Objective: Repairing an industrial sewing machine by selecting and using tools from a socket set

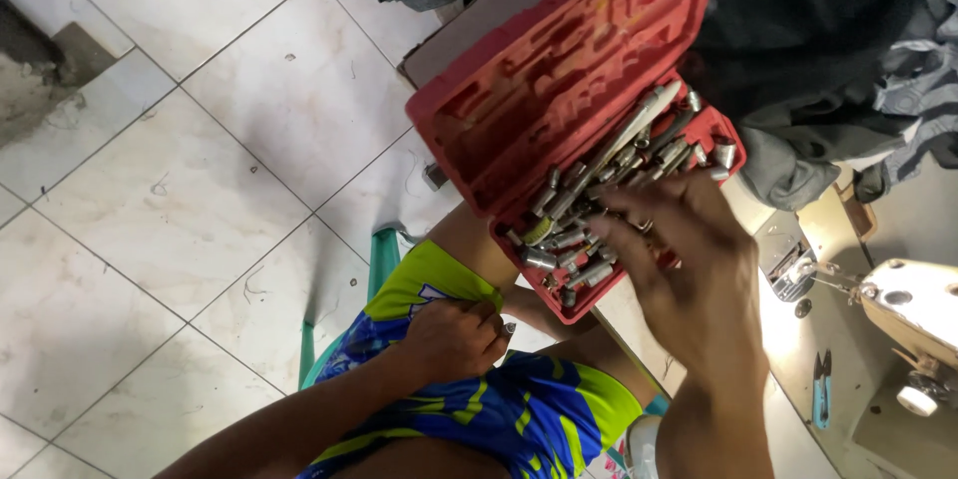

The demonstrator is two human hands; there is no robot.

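Observation:
An open red plastic tool case rests at the edge of a table, its lid raised toward the left. Its tray is filled with several loose metal sockets and bits. My right hand reaches into the tray with fingers spread over the sockets and a ring on one finger; whether it grips one is hidden. My left hand is closed in a fist on my thigh, pinching a small metal piece at its fingertips. I wear blue and yellow-green shorts.
White tiled floor spreads to the left. A green stool shows under my leg. On the table at right stand a sewing machine, blue thread snips and a pile of dark cloth.

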